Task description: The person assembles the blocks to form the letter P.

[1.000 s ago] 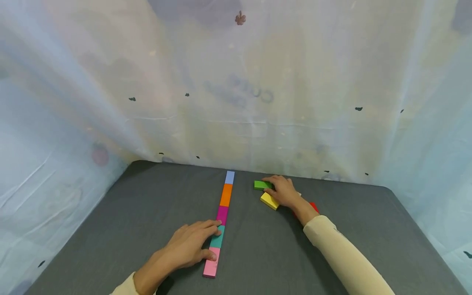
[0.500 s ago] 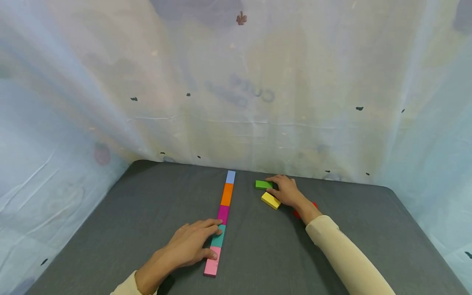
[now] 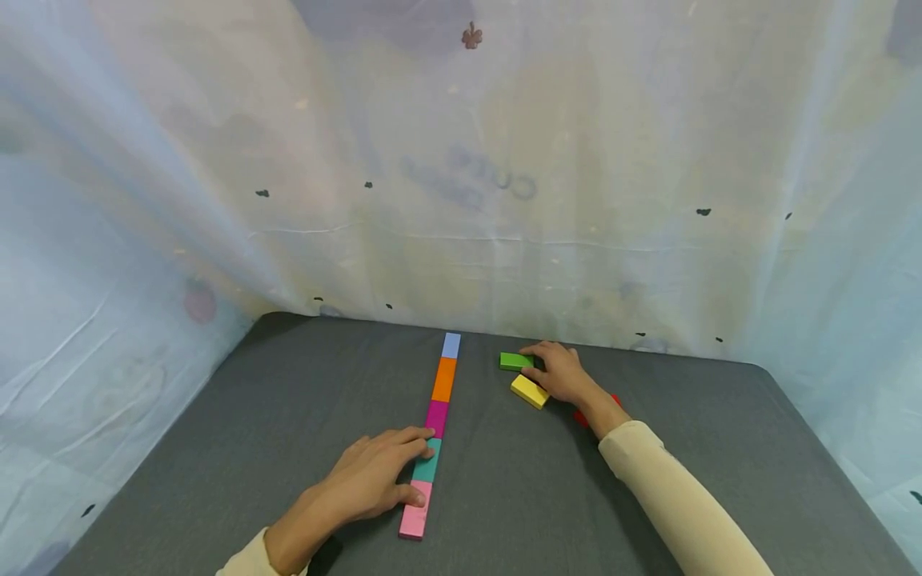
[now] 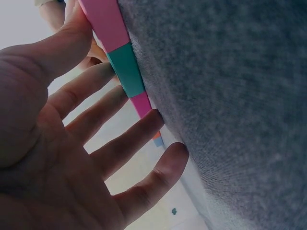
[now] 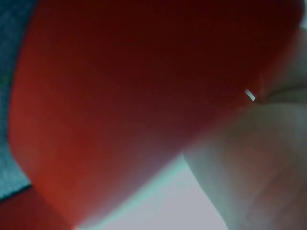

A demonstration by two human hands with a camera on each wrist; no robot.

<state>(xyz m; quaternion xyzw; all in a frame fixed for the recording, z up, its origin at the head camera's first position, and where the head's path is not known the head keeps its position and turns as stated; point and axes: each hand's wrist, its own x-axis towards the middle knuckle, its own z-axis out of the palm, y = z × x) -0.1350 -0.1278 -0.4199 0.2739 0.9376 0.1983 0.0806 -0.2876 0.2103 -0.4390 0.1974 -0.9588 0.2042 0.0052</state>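
Observation:
A straight row of flat rectangular blocks runs away from me: pink (image 3: 414, 522), teal (image 3: 428, 468), magenta (image 3: 436, 418), orange (image 3: 443, 380) and light blue (image 3: 450, 346). My left hand (image 3: 367, 480) lies along its left side, thumb on the pink block and fingertips by the teal and magenta ones. In the left wrist view its fingers are nearly straight beside the teal block (image 4: 127, 71). Farther right, my right hand (image 3: 563, 376) pinches the right end of a green block (image 3: 515, 362). A yellow block (image 3: 529, 391) lies just nearer, under the thumb side.
Something red (image 3: 580, 418) lies partly hidden under my right wrist; a blurred red block (image 5: 120, 96) fills much of the right wrist view. A dark grey cloth (image 3: 497, 496) covers the table. Pale, stained sheeting (image 3: 576, 160) hangs behind and at both sides.
Both hands keep practically the same places on the blocks. A pale sliver seen beside my right hand a second ago is now hidden; the head view has shifted very slightly.

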